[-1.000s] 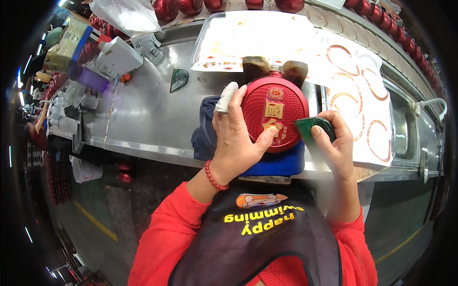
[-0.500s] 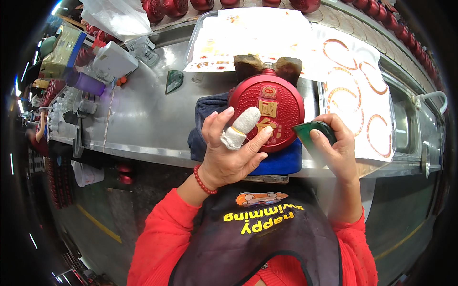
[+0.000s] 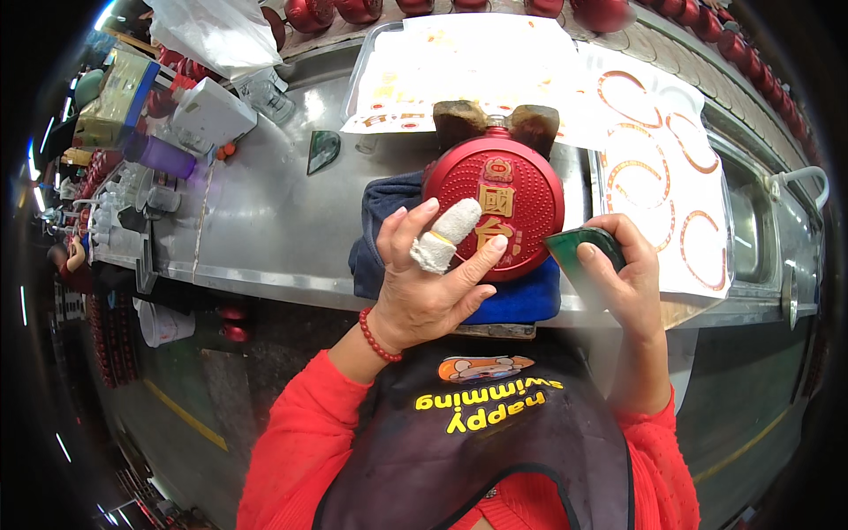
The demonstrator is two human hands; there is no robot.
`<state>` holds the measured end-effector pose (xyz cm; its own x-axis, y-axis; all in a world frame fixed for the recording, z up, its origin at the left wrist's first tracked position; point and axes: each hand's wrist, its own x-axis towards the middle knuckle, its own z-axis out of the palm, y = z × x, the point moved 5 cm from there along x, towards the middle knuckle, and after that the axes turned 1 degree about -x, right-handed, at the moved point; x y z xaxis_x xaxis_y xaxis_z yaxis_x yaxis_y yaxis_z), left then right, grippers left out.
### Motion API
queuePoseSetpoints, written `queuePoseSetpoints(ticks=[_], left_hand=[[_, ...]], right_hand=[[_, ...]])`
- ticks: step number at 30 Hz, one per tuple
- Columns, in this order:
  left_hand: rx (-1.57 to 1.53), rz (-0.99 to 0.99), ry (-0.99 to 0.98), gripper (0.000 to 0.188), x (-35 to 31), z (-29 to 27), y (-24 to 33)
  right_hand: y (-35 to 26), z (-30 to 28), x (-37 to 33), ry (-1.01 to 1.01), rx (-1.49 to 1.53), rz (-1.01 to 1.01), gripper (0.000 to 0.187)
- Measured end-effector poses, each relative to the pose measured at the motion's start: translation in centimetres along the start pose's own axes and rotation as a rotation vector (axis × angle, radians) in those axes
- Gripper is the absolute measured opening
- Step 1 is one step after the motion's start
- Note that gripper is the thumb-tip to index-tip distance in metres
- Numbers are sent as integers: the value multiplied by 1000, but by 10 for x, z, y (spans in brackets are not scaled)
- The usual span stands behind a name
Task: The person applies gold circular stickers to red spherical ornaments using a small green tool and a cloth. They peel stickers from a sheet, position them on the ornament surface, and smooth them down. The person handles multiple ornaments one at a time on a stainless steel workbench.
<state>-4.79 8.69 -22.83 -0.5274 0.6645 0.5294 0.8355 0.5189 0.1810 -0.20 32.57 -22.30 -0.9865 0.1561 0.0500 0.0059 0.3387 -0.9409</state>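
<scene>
1. Your left hand has changed its pose: a second ago it lay along the bottle's left side with the thumb on the lower gold character. Now its index fingertip is there, and the thumb sits below, near the bottle's bottom edge.
2. The fingers of that hand are spread; the one in the white cover lies over the face of the red bottle. The index seems to have taken over from the thumb at the same character, so I judge the work is on the same spot.
3. The bottle is just right of the frame's centre, above the blue cloth, its neck between two brown blocks. All the gold characters sit on its face.
4. Your right hand has kept its hold, thumb and fingers pinching the green scraper at the bottle's right edge. I cannot tell whether its tip touches the bottle.
5. Over the last half second, almost nothing has moved.
</scene>
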Motion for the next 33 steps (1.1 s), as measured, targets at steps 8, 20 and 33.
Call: queuePoseSetpoints(ticks=[8, 20, 33], left_hand=[[-99, 18, -23, 48, 1, 8, 4], [-299, -187, 190, 48, -11, 4, -26], [-84, 4, 14, 47, 8, 3, 1]], right_hand=[[1, 1, 1, -11, 48, 27, 23], [-47, 21, 25, -33, -402, -454, 18], [-10, 3, 8, -13, -127, -68, 20]])
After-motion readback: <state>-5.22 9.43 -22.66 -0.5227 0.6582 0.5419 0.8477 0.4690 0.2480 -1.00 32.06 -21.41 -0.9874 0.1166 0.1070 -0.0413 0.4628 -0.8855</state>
